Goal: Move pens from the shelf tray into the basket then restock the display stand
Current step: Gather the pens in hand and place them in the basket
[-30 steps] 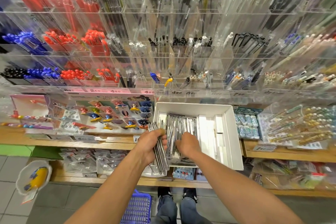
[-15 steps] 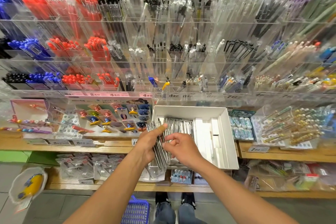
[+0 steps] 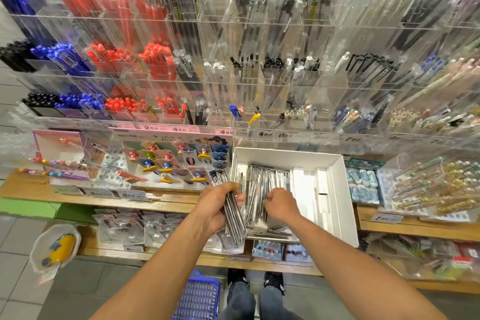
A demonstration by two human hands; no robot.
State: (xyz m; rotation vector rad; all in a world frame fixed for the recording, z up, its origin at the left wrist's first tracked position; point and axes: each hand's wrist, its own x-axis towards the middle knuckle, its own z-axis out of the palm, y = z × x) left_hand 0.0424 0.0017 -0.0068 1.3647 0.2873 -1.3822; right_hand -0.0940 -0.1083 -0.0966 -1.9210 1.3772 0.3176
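A white box tray [image 3: 340, 189] sits on the wooden shelf with several silver wrapped pens [image 3: 262, 182] lying in its left part. My left hand [image 3: 215, 208] grips a bundle of silver pens [image 3: 233, 218] just left of the tray's edge. My right hand [image 3: 280, 204] is inside the tray with fingers curled on the pens lying there. A blue plastic basket [image 3: 197, 299] stands on the floor below, by my feet. The clear acrylic display stand [image 3: 259, 73] rises behind the tray, its pockets holding red, blue, black and clear pens.
Wooden shelf [image 3: 155, 200] carries a card of small clips [image 3: 176, 161] on the left and boxed erasers [image 3: 363, 184] and decorated pens [image 3: 428, 184] on the right. A lower shelf holds packets. A white and yellow bag [image 3: 55, 247] hangs at lower left.
My right hand has gone from the bundle in my left hand back into the tray. The left hand keeps its bundle. The view has tilted slightly.
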